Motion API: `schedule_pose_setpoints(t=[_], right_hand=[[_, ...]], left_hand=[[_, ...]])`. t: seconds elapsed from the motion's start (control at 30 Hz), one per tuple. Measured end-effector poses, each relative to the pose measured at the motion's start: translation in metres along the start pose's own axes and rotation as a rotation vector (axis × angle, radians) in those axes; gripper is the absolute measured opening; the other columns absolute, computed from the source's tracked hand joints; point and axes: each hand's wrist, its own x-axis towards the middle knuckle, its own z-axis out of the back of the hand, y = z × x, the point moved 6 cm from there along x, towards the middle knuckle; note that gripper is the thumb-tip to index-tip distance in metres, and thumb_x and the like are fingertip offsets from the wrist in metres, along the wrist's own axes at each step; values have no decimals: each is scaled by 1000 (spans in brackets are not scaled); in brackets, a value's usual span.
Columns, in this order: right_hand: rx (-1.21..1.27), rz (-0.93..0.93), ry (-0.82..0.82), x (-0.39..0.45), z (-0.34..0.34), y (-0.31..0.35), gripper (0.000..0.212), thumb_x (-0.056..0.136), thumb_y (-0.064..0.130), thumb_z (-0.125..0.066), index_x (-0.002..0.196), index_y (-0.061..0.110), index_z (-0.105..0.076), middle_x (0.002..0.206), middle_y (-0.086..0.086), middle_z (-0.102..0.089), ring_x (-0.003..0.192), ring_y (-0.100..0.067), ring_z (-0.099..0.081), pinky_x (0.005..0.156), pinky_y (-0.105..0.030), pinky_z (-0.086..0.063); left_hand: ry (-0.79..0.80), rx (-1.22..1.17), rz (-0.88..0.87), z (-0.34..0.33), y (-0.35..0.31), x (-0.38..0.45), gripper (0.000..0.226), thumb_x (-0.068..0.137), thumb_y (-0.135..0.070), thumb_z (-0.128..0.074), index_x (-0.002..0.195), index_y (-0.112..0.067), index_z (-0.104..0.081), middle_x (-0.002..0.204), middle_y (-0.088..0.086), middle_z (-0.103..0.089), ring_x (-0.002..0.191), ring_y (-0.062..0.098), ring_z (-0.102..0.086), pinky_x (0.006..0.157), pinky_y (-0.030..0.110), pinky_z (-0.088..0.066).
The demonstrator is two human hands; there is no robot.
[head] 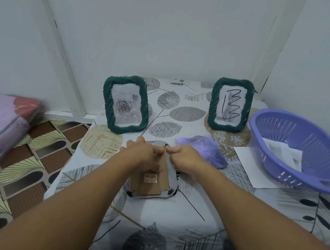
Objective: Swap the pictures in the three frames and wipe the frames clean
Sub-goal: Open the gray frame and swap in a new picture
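Note:
A third frame (151,184) lies face down in the middle of the table, its brown backing board with a barcode sticker up. My left hand (143,153) rests on the board's far left part, fingers curled over it. My right hand (184,159) pinches the board's far right corner. Two dark green twisted-rim frames stand at the back: the left frame (125,104) shows a grey rose picture, the right frame (230,105) shows a picture with black scribble. A lilac cloth (205,149) lies just right of my right hand.
A purple plastic basket (296,149) with loose printed pictures (283,154) inside sits at the right, on a white sheet of paper (248,162). The table wears a leaf-patterned cover (167,220). A bed edge (0,127) lies to the left over tiled floor. Walls close the back and right.

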Motion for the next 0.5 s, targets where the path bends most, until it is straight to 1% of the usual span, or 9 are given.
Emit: schedule_pose_setpoints(t=[0.03, 0.13, 0.17, 0.2, 0.27, 0.3, 0.33, 0.4, 0.5], right_hand=[[-13, 13, 1, 0, 1, 0, 42, 92, 14, -53, 121, 37, -72, 85, 8, -67, 71, -8, -57, 69, -22, -51], [13, 55, 4, -3, 3, -1, 34, 93, 24, -61, 124, 34, -71, 85, 11, -67, 77, -9, -59, 85, -27, -56], [11, 74, -20, -4, 5, -2, 35, 94, 26, -62, 127, 31, -69, 85, 11, -66, 77, -8, -59, 87, -25, -56], [-11, 101, -63, -6, 7, -2, 36, 95, 27, -63, 130, 28, -67, 83, 12, -64, 74, -6, -59, 82, -18, -54], [-96, 175, -167, -15, 11, 1, 34, 95, 26, -64, 128, 27, -68, 73, 15, -60, 63, 1, -54, 61, -5, -41], [-133, 219, -205, -21, 11, 3, 31, 94, 27, -65, 124, 28, -69, 68, 14, -57, 61, 2, -52, 57, -7, -37], [-171, 261, -220, -26, 9, 5, 28, 92, 28, -65, 119, 30, -71, 67, 13, -55, 62, 0, -52, 59, -12, -38], [-260, 336, -210, -35, 2, 7, 24, 90, 35, -67, 113, 33, -73, 77, 11, -53, 72, -7, -52, 71, -26, -44], [-324, 429, -193, -49, -4, 7, 24, 90, 43, -66, 112, 39, -74, 89, 4, -53, 84, -13, -55, 81, -33, -49]], left_hand=[[2, 4, 1, 0, 0, 1, 51, 83, -57, -74, 131, -58, -55, 118, -1, -30, 130, 34, -31, 114, 50, -33], [7, 18, 1, -1, 2, 1, 55, 84, -60, -72, 134, -60, -51, 123, 1, -33, 130, 34, -32, 113, 51, -33], [5, 26, -1, -2, 2, 0, 57, 84, -61, -72, 137, -61, -49, 129, 2, -35, 131, 34, -32, 113, 51, -33], [-1, 36, -2, -2, 3, -1, 59, 84, -62, -70, 138, -62, -47, 134, 2, -36, 132, 34, -33, 113, 50, -32], [-40, 57, -10, -1, 4, -4, 59, 85, -65, -68, 140, -59, -47, 139, 3, -39, 132, 33, -36, 112, 49, -31], [-75, 67, -17, -1, 5, -6, 59, 84, -68, -67, 139, -57, -49, 138, 3, -42, 132, 32, -38, 112, 48, -31], [-117, 69, -27, -1, 6, -8, 58, 83, -70, -66, 137, -55, -52, 137, 3, -45, 131, 31, -42, 112, 47, -30], [-208, 29, -55, -1, 11, -14, 56, 83, -72, -64, 134, -50, -57, 131, 1, -51, 128, 25, -48, 111, 45, -30], [-338, -132, -91, 6, 25, -31, 36, 91, -57, -63, 124, -42, -65, 119, -9, -60, 114, 16, -59, 109, 43, -36]])
